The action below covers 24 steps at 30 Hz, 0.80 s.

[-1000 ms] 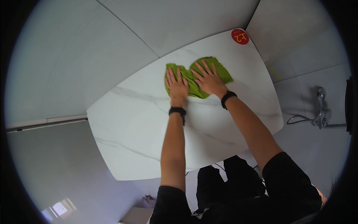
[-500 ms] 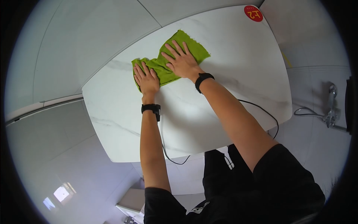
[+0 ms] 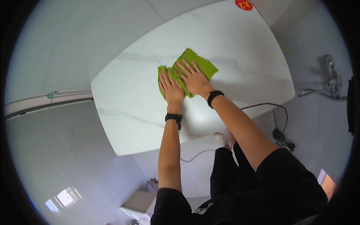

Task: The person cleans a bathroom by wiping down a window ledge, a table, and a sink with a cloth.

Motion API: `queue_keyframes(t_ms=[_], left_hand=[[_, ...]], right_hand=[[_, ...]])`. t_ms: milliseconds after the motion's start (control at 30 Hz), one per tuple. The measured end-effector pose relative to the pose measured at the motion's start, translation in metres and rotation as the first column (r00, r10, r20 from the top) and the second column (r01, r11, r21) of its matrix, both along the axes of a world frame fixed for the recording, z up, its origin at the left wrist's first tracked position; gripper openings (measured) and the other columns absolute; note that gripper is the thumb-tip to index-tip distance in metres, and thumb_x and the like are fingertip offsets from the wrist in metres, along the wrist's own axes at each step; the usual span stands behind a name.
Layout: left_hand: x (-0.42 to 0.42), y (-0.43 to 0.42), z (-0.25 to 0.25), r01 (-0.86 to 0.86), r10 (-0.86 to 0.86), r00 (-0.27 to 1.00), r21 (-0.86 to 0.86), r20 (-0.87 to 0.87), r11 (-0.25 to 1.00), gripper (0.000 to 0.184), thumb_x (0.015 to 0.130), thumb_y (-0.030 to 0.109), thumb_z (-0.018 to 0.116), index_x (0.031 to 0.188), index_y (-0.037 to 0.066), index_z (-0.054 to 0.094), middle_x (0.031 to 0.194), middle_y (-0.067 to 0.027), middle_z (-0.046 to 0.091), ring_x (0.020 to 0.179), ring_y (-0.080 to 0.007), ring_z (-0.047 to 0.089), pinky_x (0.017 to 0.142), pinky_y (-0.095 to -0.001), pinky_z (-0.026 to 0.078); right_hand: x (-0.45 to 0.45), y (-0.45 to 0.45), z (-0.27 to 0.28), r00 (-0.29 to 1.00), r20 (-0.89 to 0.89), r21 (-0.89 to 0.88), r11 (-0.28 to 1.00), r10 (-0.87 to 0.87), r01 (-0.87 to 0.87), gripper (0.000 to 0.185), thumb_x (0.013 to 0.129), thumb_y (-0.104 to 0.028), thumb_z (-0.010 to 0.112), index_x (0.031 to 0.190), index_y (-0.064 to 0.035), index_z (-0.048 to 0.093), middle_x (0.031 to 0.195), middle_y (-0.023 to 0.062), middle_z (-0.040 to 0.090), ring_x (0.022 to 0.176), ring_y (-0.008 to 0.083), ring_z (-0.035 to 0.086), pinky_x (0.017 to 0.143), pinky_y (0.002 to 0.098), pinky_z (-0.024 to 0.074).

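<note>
One green cloth [image 3: 205,66] lies around the middle of the white, grey-veined table [image 3: 142,97], and we have both arms stretched out toward it. Our left hand [image 3: 171,90] rests flat on its left part, fingers extended and pointing to the far side, unclenched and gripping nothing. Our right hand [image 3: 195,79] sits just beside it, a little farther away, likewise spread flat over the cloth with its fingers straight and slightly apart. Between the two we see the fabric bunched into folds, while past our right fingers it lies smoother, ending in a frayed edge on the far right. We wear a black band [image 3: 173,117] on the left wrist and a dark strap [image 3: 215,98] on the right. A red sticker [image 3: 244,4] marks the table's far right corner, well apart from the cloth. To our right, a metal faucet [image 3: 332,80] is mounted on the wall, and a black cable [image 3: 287,112] loops beside the table's near right edge.
</note>
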<state>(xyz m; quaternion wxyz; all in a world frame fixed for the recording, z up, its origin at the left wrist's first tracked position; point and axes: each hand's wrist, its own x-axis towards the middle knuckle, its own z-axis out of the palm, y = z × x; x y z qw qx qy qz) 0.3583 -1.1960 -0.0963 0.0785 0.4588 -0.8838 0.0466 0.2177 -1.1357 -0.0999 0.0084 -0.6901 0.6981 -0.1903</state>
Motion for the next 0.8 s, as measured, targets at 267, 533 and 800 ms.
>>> queue_keyframes(t_ms=[267, 533, 800], left_hand=[[0.008, 0.058, 0.004, -0.003, -0.012, 0.988, -0.098, -0.153, 0.995, 0.042, 0.088, 0.010, 0.054, 0.126, -0.008, 0.053, 0.123, -0.0273, 0.055, 0.111, -0.0425, 0.053, 0.097, -0.0506, 0.044], [0.098, 0.187, 0.019, 0.112, -0.088, 0.992, 0.310, -0.090, 0.944, 0.032, 0.088, 0.008, 0.051, 0.118, 0.002, 0.056, 0.104, -0.0169, 0.062, 0.095, -0.0360, 0.062, 0.086, -0.0456, 0.047], [0.193, 0.265, 0.186, -0.069, 0.156, 0.954, 0.318, -0.255, 0.945, 0.017, 0.088, 0.017, 0.062, 0.097, 0.002, 0.062, 0.086, -0.0138, 0.061, 0.082, -0.0343, 0.064, 0.077, -0.0459, 0.050]], right_hand=[[0.000, 0.025, 0.006, 0.989, 0.139, -0.101, 0.994, 0.049, -0.035, 0.042, 0.091, -0.013, 0.053, 0.133, -0.0079, 0.058, 0.145, 0.0113, 0.050, 0.140, 0.0298, 0.041, 0.115, 0.0436, 0.0347], [-0.007, 0.143, -0.009, 0.901, 0.295, 0.154, 0.915, 0.318, -0.374, 0.013, 0.087, -0.008, 0.057, 0.099, -0.0031, 0.060, 0.100, 0.0189, 0.059, 0.096, 0.0382, 0.059, 0.082, 0.0459, 0.0494], [0.011, 0.163, 0.177, 0.806, 0.433, 0.142, 0.853, 0.403, -0.503, 0.020, 0.077, -0.005, 0.072, 0.096, -0.0025, 0.072, 0.082, 0.0182, 0.061, 0.077, 0.0361, 0.063, 0.070, 0.0429, 0.0510]])
